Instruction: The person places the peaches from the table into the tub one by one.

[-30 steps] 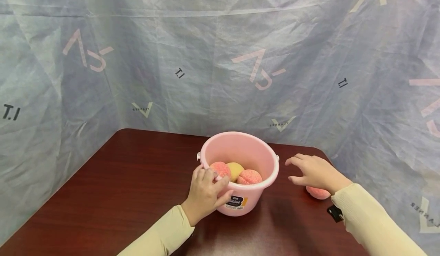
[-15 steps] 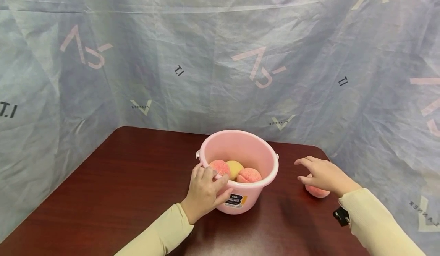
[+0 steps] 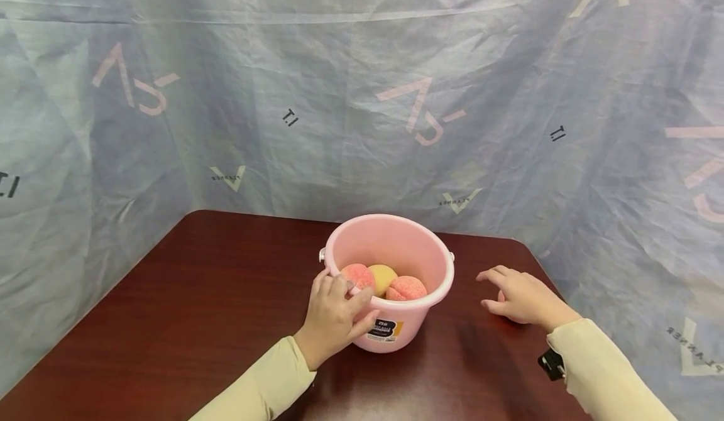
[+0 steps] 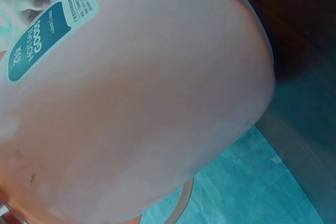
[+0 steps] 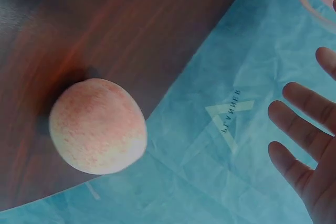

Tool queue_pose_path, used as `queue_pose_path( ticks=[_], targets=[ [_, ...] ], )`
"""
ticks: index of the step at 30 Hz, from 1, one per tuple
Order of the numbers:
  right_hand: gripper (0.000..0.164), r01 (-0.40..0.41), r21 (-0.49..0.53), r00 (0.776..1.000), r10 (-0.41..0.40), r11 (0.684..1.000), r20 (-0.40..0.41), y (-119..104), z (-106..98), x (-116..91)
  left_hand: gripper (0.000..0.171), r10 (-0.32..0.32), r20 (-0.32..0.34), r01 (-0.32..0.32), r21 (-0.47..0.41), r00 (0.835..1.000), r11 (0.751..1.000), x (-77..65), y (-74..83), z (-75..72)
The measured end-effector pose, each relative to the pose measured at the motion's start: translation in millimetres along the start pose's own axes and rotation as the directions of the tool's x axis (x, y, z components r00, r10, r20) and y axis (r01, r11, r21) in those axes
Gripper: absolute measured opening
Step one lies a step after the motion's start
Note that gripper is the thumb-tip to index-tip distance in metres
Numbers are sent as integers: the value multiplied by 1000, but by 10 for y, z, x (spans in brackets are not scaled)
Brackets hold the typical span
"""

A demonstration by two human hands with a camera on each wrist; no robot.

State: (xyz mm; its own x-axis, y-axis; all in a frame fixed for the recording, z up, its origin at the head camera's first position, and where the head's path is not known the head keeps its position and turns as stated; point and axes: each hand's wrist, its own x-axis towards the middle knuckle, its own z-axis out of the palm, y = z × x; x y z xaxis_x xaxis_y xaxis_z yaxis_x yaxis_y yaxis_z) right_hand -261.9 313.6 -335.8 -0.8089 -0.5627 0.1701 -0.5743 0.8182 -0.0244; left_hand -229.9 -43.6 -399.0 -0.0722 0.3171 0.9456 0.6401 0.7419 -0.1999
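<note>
A pink bucket stands on the table, holding two pink peaches, one at left and one at right, with a yellow fruit between them. My left hand grips the bucket's near-left rim, fingers over the edge and thumb outside. The bucket's wall fills most of the left wrist view. Right of the bucket, my right hand hovers with fingers spread, hiding most of another peach in the head view. That peach shows whole on the table in the right wrist view, apart from the fingers.
The dark red-brown table extends left of the bucket. Grey-blue printed cloth hangs behind it and at both sides. A small black device sits at the right wrist. The bucket's handle hangs down in the left wrist view.
My right hand first moved away from the bucket to the right, then lowered over the peach and now covers most of it. The left hand keeps its grip on the rim.
</note>
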Motion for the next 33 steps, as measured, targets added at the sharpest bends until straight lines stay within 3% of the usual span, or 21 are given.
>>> queue_pose_path(
  ticks=[10,33],
  targets=[
    [35,31,-9,994,-32,999,-101,5,141,-27,38,-6,-2,6,13,1000,1000,1,-19,-13],
    [32,-2,-13,986,0,1000,-165,105,377,-188,37,-7,-1,7,2,1000,1000,-6,4,7]
  ],
)
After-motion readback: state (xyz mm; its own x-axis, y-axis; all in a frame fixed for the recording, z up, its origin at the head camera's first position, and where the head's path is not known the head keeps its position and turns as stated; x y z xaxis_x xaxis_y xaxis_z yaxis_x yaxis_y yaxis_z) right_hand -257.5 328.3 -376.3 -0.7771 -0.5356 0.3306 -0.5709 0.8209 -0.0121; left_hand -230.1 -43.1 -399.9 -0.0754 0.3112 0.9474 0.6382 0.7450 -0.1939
